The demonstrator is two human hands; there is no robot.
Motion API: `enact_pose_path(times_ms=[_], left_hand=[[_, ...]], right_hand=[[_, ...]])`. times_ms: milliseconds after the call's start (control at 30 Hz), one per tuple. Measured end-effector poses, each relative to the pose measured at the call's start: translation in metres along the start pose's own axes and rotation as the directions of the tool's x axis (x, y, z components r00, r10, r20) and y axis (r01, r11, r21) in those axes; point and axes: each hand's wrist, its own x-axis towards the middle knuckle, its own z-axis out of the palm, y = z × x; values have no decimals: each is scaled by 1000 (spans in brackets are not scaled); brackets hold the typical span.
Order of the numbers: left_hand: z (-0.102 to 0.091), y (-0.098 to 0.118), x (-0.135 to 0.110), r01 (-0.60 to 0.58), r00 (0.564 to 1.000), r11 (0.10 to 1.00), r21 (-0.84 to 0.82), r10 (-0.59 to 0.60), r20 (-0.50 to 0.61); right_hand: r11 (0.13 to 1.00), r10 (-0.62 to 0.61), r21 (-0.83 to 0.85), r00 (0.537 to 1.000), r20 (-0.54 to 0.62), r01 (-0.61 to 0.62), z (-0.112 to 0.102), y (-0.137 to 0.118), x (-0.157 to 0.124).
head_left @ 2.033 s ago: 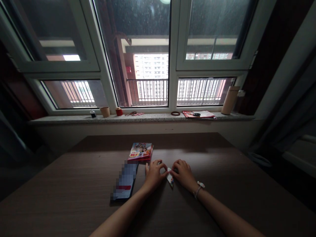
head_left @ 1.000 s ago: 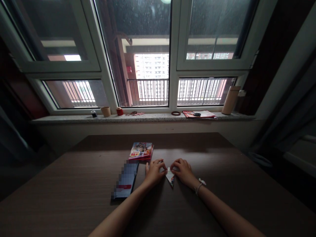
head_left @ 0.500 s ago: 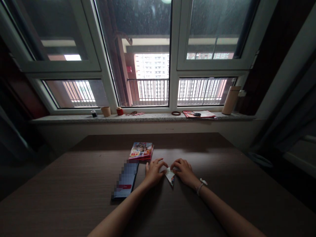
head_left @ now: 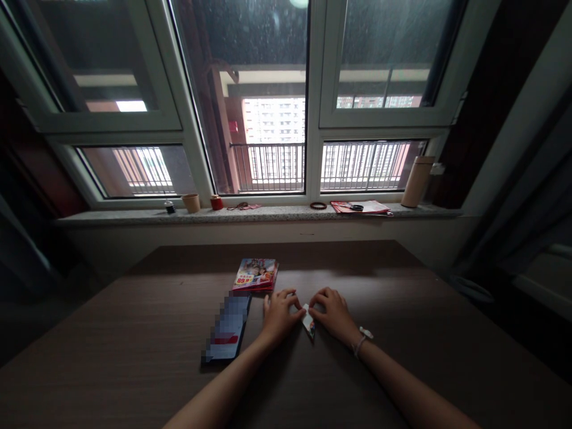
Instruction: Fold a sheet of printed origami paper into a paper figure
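Note:
A small folded piece of printed paper [head_left: 308,323] lies on the dark wooden table [head_left: 402,310], pointed towards me. My left hand [head_left: 277,316] presses on its left side with curled fingers. My right hand [head_left: 331,314], with a bracelet at the wrist, pinches its right side. Both hands sit knuckles up and close together, and most of the paper is hidden under the fingers.
A stack of colourful leaflets [head_left: 255,274] lies just beyond my hands. A dark phone [head_left: 227,329] rests to the left. The windowsill [head_left: 277,213] carries a tan cup [head_left: 192,202], a red jar [head_left: 217,202], red papers with scissors [head_left: 360,207] and a tall tan cylinder [head_left: 415,181].
My fingers have shifted slightly on the folded paper, closing in over it so less of it shows. Arms and other things stay where they were.

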Motion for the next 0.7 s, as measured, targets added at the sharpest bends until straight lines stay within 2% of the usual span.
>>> enact_pose_path(times_ms=[467, 700], left_hand=[[2, 7, -3, 20, 999, 998, -58, -22, -35], [1, 7, -4, 16, 999, 999, -37, -17, -42]], right_hand=[[1000, 14, -10, 1000, -19, -14, 2, -2, 1], [999, 24, -27, 1000, 2, -24, 0, -3, 0]])
